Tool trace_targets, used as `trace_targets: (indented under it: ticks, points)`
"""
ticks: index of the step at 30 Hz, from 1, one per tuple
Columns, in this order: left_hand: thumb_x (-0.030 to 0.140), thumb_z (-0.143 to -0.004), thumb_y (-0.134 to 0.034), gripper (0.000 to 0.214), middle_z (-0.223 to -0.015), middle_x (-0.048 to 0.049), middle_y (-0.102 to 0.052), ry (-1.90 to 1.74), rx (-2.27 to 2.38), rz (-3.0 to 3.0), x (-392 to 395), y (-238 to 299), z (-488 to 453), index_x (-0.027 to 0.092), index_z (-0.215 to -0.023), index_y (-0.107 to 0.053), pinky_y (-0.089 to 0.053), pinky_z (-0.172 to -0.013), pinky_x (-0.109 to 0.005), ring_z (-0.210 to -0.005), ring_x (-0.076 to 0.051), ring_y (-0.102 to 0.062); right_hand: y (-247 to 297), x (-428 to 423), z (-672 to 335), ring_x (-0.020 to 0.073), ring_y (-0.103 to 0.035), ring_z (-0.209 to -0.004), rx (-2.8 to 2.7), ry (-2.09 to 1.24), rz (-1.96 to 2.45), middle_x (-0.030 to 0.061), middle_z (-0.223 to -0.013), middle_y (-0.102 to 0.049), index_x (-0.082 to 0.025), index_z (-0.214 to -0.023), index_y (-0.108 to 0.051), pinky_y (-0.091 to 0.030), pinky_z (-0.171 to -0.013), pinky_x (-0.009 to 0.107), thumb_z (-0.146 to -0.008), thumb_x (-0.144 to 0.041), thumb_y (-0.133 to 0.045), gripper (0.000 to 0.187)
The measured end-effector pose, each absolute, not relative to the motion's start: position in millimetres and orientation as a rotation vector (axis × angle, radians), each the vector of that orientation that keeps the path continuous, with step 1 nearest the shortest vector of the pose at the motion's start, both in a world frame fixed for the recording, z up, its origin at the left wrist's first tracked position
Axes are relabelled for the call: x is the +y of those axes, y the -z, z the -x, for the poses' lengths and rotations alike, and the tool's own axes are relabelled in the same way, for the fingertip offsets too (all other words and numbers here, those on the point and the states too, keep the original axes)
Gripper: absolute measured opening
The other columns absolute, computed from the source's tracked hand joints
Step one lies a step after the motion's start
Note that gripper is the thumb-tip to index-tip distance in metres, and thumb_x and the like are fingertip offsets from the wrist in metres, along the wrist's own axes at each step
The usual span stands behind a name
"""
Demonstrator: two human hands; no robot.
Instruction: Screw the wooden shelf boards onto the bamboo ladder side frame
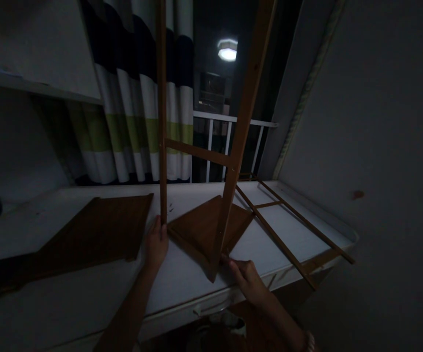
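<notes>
An upright wooden ladder-like frame (pixel 198 150) with two long posts and a crossbar rises from the white desktop. A brown wooden panel (pixel 196 227) lies against its lower end, between the posts. My left hand (pixel 156 245) grips the foot of the left post, beside the panel's left corner. At the foot of the right post, near the panel's front corner, my right hand (pixel 247 281) is closed with thumb and forefinger pinched together. Whatever sits in that pinch is too small and dark to make out.
On the white desk (pixel 189 278), another brown panel (pixel 104 232) lies to the left, and a second wooden frame (pixel 275 234) lies to the right, overhanging the front edge. Small dark pieces (pixel 170 208) lie behind the left post. Striped curtains (pixel 141 107) hang behind.
</notes>
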State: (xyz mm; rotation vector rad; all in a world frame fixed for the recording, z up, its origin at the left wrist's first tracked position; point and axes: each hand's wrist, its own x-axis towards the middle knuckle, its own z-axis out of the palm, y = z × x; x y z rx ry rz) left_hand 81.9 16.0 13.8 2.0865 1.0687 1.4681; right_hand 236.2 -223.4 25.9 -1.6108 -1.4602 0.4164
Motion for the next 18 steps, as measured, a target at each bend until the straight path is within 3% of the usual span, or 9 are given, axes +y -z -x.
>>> trace_targets:
  ticks: [7,13,18]
  points:
    - [0.031,-0.08,-0.032,0.04,-0.121,-0.0082,-0.046,-1.552,0.995,-2.021,-39,-35,-62,0.018,-0.116,-0.044,-0.029,-0.097,-0.036,-0.113,-0.018,-0.04,-35,-220,-208,0.0177,-0.059,-0.078,-1.464,-0.384,1.654,0.0022,-0.082,-0.065,-0.016,-0.1,-0.059,-0.043,-0.074,0.027,-0.086,-0.038,-0.023,0.044]
    - [0.028,-0.08,-0.036,0.04,-0.123,-0.0037,-0.045,-1.411,0.713,-2.186,-104,-67,-44,0.024,-0.119,-0.04,-0.03,-0.096,-0.034,-0.112,-0.016,-0.041,-35,-215,-182,0.0163,-0.059,-0.083,-1.404,-0.342,1.725,0.0061,-0.092,-0.063,-0.016,-0.106,-0.054,-0.041,-0.076,0.024,-0.087,-0.035,-0.021,0.043]
    - [0.03,-0.077,-0.042,0.039,-0.116,-0.007,-0.051,-1.351,0.659,-2.119,-125,-92,-60,0.022,-0.115,-0.042,-0.039,-0.088,-0.034,-0.101,-0.018,-0.05,-37,-213,-166,0.0157,-0.058,-0.087,-1.376,-0.288,1.802,0.0093,-0.096,-0.061,-0.015,-0.102,-0.055,-0.04,-0.075,0.022,-0.087,-0.032,-0.021,0.041]
